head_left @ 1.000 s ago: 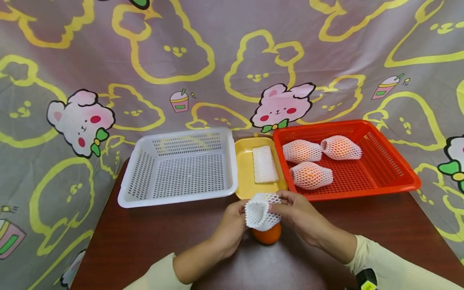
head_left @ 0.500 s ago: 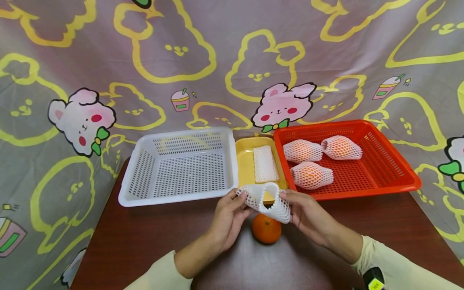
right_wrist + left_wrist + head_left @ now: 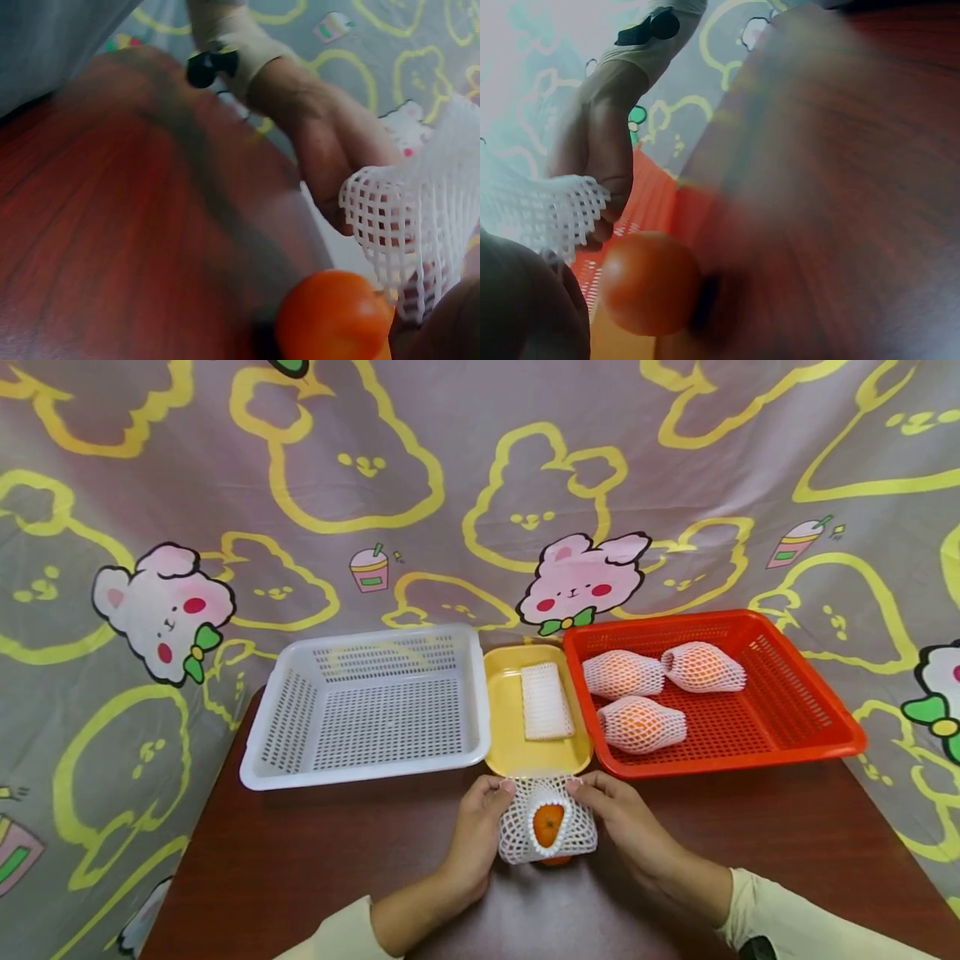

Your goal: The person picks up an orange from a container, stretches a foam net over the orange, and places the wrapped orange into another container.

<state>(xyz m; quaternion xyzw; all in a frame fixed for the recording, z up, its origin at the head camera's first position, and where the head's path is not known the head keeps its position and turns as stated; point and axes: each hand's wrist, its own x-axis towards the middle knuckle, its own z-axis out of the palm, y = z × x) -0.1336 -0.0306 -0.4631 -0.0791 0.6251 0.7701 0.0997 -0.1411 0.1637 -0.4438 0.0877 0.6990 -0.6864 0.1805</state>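
Note:
Between both hands a white foam net sleeve point(image 3: 517, 837) is spread open above an orange point(image 3: 651, 283). My left hand point(image 3: 472, 837) pinches the sleeve's left edge, thumb on top. On the opposite edge my right hand point(image 3: 632, 820) pinches it in the same way. Through the sleeve's round opening the top of the orange shows in the head view, and a sliver of it shows below the net. In both wrist views the orange sits on the table beneath the sleeve point(image 3: 405, 214), its sides uncovered.
Behind the hands stands a yellow tray point(image 3: 504, 752) with flat white net sleeves point(image 3: 547, 702) in it. Left of it is a white basket point(image 3: 367, 772). At right, a red basket point(image 3: 780, 758) holds three net-wrapped orange fruits point(image 3: 643, 725). A patterned cloth hangs behind.
The hands have turned the sleeve and brought it from above and behind the orange to over it, so its opening now frames the fruit. The baskets and tray stay put.

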